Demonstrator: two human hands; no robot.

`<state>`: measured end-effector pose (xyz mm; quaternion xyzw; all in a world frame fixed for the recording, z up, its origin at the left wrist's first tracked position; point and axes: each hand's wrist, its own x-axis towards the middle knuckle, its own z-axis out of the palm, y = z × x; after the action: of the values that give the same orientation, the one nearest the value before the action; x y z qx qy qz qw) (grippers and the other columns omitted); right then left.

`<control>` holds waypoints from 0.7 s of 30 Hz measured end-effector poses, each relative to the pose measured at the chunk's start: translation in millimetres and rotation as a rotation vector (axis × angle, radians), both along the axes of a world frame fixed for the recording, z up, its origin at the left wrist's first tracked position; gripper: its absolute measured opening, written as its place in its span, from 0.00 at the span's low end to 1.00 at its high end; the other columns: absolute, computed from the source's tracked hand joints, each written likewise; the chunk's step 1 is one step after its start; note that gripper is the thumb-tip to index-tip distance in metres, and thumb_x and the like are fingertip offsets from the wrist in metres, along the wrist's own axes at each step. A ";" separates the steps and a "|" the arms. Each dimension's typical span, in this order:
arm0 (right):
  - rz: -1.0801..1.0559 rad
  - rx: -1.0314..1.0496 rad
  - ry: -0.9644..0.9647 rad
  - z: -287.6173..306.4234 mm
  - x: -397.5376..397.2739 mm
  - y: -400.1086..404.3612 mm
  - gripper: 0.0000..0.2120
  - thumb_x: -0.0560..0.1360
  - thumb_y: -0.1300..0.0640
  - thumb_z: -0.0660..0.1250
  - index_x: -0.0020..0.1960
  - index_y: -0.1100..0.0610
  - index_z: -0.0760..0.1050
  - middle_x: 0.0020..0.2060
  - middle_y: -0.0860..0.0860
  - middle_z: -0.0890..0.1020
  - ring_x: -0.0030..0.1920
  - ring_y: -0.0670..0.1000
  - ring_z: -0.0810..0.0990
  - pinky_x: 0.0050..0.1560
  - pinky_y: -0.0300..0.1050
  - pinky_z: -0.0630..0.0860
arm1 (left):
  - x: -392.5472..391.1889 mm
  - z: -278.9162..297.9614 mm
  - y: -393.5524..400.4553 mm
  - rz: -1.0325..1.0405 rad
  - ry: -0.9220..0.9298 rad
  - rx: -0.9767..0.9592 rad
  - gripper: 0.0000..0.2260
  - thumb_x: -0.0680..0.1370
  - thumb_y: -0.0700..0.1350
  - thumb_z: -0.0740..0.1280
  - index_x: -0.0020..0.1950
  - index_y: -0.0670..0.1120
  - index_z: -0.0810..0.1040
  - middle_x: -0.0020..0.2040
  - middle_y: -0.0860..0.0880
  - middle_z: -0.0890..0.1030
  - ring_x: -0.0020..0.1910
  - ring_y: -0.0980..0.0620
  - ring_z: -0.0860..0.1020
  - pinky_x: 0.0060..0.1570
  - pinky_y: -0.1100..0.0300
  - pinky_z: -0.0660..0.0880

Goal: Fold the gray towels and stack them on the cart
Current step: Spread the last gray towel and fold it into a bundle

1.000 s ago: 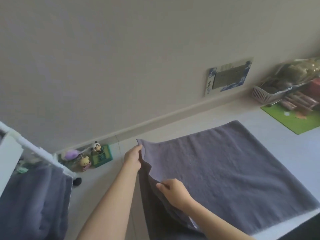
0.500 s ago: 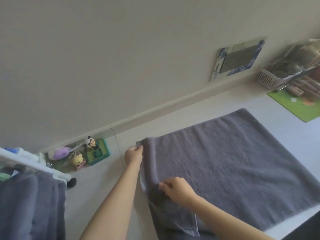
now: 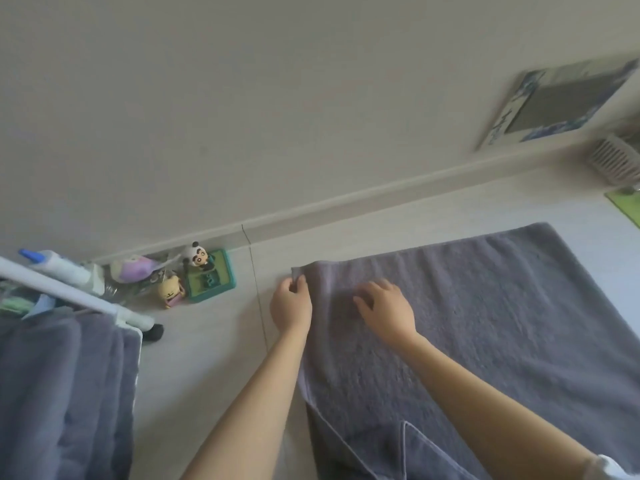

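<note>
- gray towel (image 3: 485, 323) lies spread flat on the white table (image 3: 207, 358)
- left hand (image 3: 290, 306) pinches towel's far-left corner
- right hand (image 3: 386, 308) rests on towel, fingers loosely spread

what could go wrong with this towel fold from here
1. The left hand pinches only the far corner of the gray towel; if it slips, the corners may end up misaligned.
2. The towel's near part hangs over the counter edge, so its weight could drag the fold askew.
3. The right hand lies on the cloth and may push in wrinkles while smoothing.
</note>
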<state>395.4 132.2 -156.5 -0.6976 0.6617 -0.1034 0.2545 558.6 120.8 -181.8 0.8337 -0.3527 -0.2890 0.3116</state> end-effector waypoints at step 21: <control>0.145 0.075 0.240 15.6 -91.7 -110.0 0.13 0.75 0.42 0.63 0.39 0.50 0.69 0.38 0.51 0.78 0.46 0.57 0.77 0.43 0.45 0.65 | -7.8 -9.6 -0.5 -0.006 -0.245 0.002 0.14 0.80 0.48 0.60 0.35 0.45 0.71 0.38 0.45 0.79 0.35 0.44 0.73 0.31 0.57 0.61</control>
<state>303.7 22.2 -140.9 -0.7410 0.6386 0.0245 0.2063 550.8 120.3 -191.3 0.8620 -0.3902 -0.1863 0.2646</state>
